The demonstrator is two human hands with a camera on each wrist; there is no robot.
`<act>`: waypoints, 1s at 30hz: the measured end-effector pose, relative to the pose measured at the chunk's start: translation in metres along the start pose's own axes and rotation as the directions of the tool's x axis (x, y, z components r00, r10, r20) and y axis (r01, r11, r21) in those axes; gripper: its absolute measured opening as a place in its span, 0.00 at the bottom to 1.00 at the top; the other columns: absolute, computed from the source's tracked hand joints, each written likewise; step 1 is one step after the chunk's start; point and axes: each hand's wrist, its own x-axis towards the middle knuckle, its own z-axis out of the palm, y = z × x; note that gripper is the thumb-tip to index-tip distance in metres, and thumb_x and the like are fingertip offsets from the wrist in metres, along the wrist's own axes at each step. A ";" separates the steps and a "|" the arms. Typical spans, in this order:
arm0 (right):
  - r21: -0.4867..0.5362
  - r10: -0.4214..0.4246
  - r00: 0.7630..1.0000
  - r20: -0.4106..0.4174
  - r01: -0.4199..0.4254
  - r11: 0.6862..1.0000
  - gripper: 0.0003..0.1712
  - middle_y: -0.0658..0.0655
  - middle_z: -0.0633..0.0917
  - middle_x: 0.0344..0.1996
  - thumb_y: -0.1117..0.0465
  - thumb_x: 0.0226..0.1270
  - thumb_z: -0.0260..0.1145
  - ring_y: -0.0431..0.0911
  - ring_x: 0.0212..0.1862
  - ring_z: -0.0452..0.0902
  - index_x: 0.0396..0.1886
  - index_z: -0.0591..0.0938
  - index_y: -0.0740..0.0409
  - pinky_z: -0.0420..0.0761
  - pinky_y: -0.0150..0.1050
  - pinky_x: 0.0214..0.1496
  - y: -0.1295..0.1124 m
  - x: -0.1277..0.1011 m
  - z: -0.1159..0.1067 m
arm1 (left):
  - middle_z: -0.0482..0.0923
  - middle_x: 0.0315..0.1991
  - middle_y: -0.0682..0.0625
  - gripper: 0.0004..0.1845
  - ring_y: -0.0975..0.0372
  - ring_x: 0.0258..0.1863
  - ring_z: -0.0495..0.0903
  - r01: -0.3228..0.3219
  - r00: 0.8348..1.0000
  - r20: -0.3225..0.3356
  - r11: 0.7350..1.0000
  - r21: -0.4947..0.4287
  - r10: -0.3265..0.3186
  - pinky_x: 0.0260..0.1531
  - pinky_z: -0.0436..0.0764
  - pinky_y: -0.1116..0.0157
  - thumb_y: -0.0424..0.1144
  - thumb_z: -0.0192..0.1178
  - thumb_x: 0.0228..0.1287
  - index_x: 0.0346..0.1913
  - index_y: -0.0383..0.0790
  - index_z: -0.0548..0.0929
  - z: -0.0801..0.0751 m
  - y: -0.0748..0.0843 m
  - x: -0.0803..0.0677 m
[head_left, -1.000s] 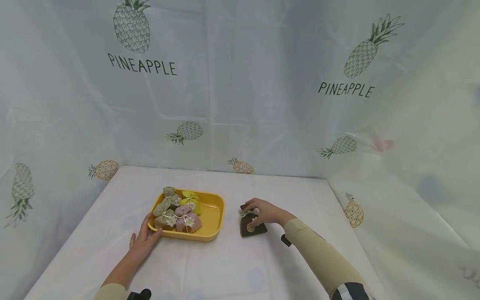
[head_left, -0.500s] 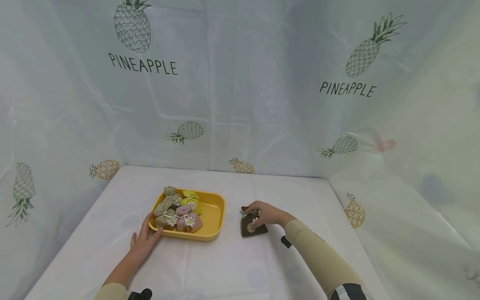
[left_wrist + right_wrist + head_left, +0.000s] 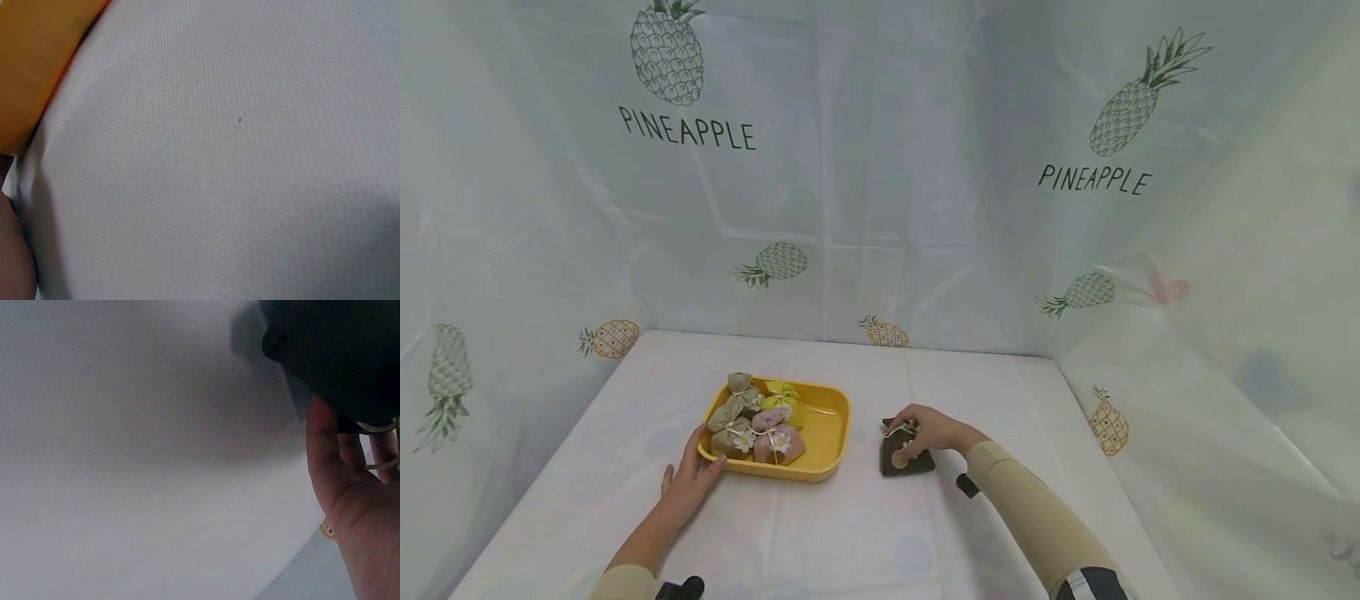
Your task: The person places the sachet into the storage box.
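I see the right hand (image 3: 927, 430) reaching forward, sleeved arm angled in, fingers curled around the tied neck of a dark brown cloth pouch (image 3: 901, 453) lying on the table (image 3: 865, 533) right of the tray. The left hand (image 3: 687, 483) lies flat, fingers spread, touching the near-left corner of the smooth yellow tray (image 3: 827, 433) holding soft, string-tied fabric sachets (image 3: 758, 421).

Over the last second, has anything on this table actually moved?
Barely. The right hand slid slightly toward the person over the dark brown pouch, still gripping its tied neck; the pouch stayed on the cloth. The left hand still rests against the yellow tray.
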 end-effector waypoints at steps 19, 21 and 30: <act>0.053 -0.253 0.962 -0.098 0.259 0.964 0.25 0.46 0.78 0.50 0.59 0.48 0.80 0.47 0.54 0.70 0.49 0.83 0.46 0.71 0.55 0.61 -0.056 0.013 -0.042 | 0.36 0.75 0.29 0.46 0.35 0.72 0.36 0.000 1.000 -0.005 1.000 0.001 0.000 0.62 0.22 0.35 0.56 0.48 0.74 0.77 0.41 0.31 -0.001 0.004 -0.002; 0.050 -0.271 0.957 -0.105 0.277 0.959 0.26 0.45 0.78 0.51 0.59 0.48 0.80 0.46 0.54 0.70 0.49 0.83 0.45 0.71 0.53 0.61 -0.063 0.016 -0.045 | 0.36 0.75 0.29 0.46 0.34 0.72 0.35 -0.002 1.000 -0.008 1.000 -0.002 0.002 0.62 0.22 0.35 0.57 0.48 0.74 0.77 0.41 0.32 -0.001 0.003 -0.001; 0.130 -0.319 0.941 -0.116 0.333 0.934 0.26 0.46 0.75 0.55 0.61 0.49 0.80 0.46 0.55 0.70 0.50 0.84 0.45 0.81 0.38 0.49 -0.099 0.028 -0.037 | 0.36 0.74 0.28 0.45 0.34 0.72 0.37 -0.021 1.000 -0.018 1.000 -0.007 0.021 0.61 0.22 0.34 0.56 0.48 0.74 0.77 0.41 0.33 -0.002 0.003 -0.004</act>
